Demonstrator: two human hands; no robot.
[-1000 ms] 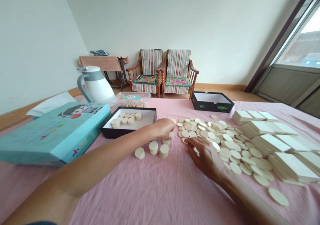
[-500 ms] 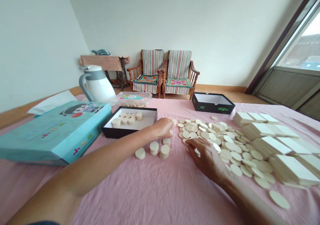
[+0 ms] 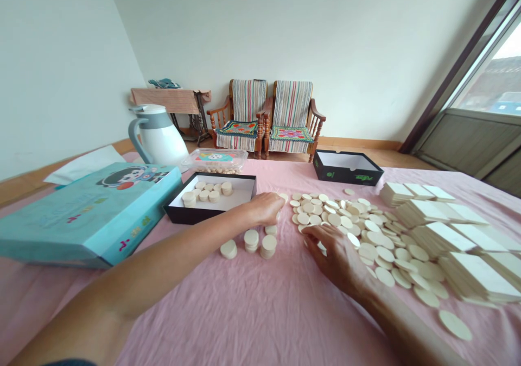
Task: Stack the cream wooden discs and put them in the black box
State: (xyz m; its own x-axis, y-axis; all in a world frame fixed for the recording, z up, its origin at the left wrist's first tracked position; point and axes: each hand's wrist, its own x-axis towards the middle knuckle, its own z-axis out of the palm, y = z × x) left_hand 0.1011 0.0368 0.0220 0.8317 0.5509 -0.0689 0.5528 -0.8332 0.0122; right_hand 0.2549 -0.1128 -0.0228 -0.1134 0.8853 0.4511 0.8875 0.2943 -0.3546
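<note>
My left hand (image 3: 266,208) is closed round a small stack of pale wooden discs (image 3: 284,197) just right of a black box; part of the stack is hidden behind the fingers. Near it on the cloth stand several short disc stacks (image 3: 268,246). More stacks (image 3: 214,196) are inside the black box (image 3: 185,214). My right hand (image 3: 336,252) rests palm down at the near left edge of a loose pile of wooden discs (image 3: 378,238). Its fingers are bent, with a disc at the fingertips, partly covered by the hand.
Stacked pale rectangular blocks (image 3: 464,246) stand on the right. A second black box (image 3: 345,173) sits at the far edge of the pink tablecloth (image 3: 244,311). To the left are a turquoise box (image 3: 93,214), a white jug (image 3: 160,140) and a clear plastic container (image 3: 215,162).
</note>
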